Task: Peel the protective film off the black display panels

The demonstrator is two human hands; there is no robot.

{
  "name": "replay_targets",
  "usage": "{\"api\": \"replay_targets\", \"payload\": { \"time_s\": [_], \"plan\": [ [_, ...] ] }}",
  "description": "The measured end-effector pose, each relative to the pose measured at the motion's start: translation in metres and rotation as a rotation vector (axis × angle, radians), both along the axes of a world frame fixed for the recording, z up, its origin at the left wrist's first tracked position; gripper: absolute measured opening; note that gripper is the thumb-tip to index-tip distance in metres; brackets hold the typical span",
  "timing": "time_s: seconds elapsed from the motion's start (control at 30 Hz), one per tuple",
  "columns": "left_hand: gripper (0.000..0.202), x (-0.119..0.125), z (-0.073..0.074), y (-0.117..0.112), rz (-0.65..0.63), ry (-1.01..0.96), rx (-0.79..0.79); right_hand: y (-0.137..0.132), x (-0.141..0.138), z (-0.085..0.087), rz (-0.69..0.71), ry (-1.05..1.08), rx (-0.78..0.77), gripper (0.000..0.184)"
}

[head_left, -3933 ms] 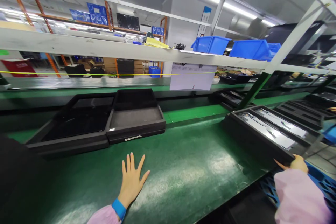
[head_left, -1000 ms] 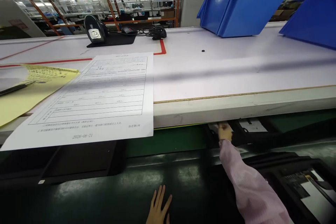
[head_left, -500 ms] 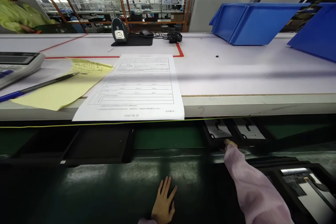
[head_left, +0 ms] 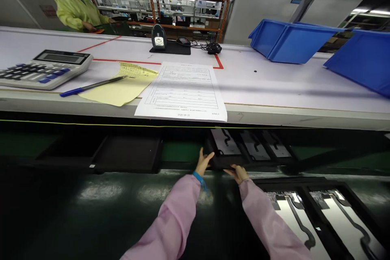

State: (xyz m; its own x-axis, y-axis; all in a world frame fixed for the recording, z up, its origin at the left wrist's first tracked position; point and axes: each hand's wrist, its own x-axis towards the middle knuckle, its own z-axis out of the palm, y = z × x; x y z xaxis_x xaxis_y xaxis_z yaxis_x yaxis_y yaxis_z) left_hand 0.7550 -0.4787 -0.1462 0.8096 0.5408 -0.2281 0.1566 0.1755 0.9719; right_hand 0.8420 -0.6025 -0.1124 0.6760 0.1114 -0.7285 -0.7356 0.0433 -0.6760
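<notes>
At nine o'clock on the white shelf [head_left: 274,89] sits a grey calculator [head_left: 45,69], smooth plastic with blue keys, and just right of it a blue pen [head_left: 91,86] lies across a yellow sheet [head_left: 122,89]. Beside that, a printed white form [head_left: 184,93] overhangs the shelf edge; at twelve o'clock behind it stands a black barcode scanner [head_left: 158,38]. Below the shelf, on the glossy dark green belt [head_left: 100,195], an empty matte black tray [head_left: 128,154] lies at ten o'clock.

The left hand [head_left: 202,162] has its fingers curled around the left near corner of a black foam-like tray [head_left: 246,150] holding pale flat panels. The right hand [head_left: 237,172] lies on the same tray's near edge, fingers bent over it. The tray lies straight ahead at twelve o'clock from both hands, long axis running left to right, with the left hand slightly farther forward.

At four o'clock a second black tray [head_left: 319,211] carries glossy white panels. Two blue plastic bins [head_left: 286,42] rest at two o'clock.
</notes>
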Motion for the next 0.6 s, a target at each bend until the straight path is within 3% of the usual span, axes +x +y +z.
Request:
{"api": "replay_targets", "payload": {
  "time_s": [0.07, 0.13, 0.3, 0.43, 0.5, 0.6],
  "plan": [
    [0.046, -0.006, 0.014, 0.02, 0.079, -0.03, -0.047, 0.009, -0.035, -0.005, 0.054, 0.024, 0.073, 0.027],
    [0.05, -0.036, 0.024, 0.032, 0.153, -0.051, -0.072, 0.012, -0.07, -0.01, 0.11, 0.045, 0.149, 0.024],
    [0.088, -0.149, 0.049, 0.029, 0.221, -0.095, -0.11, -0.011, -0.123, -0.017, 0.143, 0.042, 0.243, 0.02],
    [0.094, -0.228, 0.063, 0.02, 0.262, -0.085, -0.122, -0.041, -0.144, -0.024, 0.146, -0.02, 0.215, 0.028],
    [0.096, -0.266, 0.066, 0.017, 0.302, -0.065, -0.122, -0.051, -0.168, -0.027, 0.249, -0.006, 0.206, 0.034],
    [0.101, -0.325, 0.067, 0.014, 0.351, -0.014, -0.119, -0.059, -0.216, -0.028, 0.51, 0.014, 0.197, 0.032]
  ]
}}
